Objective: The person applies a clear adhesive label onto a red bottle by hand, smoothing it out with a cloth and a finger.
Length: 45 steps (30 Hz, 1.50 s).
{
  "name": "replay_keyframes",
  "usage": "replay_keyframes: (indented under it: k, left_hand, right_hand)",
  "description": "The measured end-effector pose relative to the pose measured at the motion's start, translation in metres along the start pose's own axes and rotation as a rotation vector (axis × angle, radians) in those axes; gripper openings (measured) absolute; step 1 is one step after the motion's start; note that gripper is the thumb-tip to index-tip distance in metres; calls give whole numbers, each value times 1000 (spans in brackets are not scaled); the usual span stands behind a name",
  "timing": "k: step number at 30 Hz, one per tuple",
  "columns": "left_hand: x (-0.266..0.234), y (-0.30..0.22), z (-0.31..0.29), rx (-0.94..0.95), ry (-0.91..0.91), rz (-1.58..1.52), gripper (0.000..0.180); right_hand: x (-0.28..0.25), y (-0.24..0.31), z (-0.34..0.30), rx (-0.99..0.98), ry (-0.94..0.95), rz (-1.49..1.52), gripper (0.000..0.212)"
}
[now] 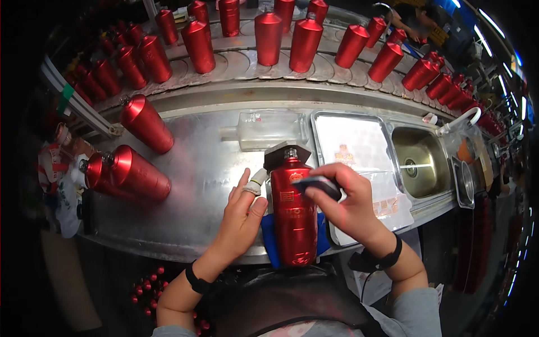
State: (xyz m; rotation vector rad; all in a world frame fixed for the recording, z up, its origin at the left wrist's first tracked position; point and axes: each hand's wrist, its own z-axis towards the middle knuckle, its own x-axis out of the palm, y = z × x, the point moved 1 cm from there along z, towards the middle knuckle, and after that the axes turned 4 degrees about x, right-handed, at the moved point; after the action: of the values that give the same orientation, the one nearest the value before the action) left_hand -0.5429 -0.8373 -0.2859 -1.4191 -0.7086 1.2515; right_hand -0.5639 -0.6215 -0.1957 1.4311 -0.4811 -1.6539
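Note:
A glossy red bottle [294,216] with a clear neck and gold markings lies in front of me, its neck pointing away. Under it are a dark angular rest [287,155] and a blue cloth [269,238]. Beside the bottle's left side is my left hand [242,216], fingers stretched out and holding nothing; one finger has a white wrapping. Over the bottle's upper right side, my right hand [351,199] grips a dark rounded hand tool [319,186]. The tool partly covers the bottle's upper front, and whether it touches the surface I cannot tell.
Red bottles [306,45] stand on a curved conveyor [236,64] behind. Three more bottles [147,123] are on the steel table [196,163] to the left. A clear empty bottle [272,129] lies beyond. A tray of label sheets [359,140] and a sink [415,163] are at right.

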Motion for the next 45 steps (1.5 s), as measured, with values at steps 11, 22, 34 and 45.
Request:
replay_keyframes:
  k: [11, 22, 34, 45]
  left_hand:
    - [1, 5, -19, -139, -139, -299, 50]
    - [28, -3, 8, -313, -105, -857, 59]
    - [22, -12, -12, 122, -165, -93, 47]
    - [24, -21, -14, 305, 80, 456, 47]
  right_hand:
    - [33, 27, -18, -498, 591, -268, 25]
    - [3, 13, -36, -176, 57, -42, 38]
    - [4, -24, -61, 766, -204, 674, 25]
    - [-15, -60, -99, 730, -37, 761, 27]
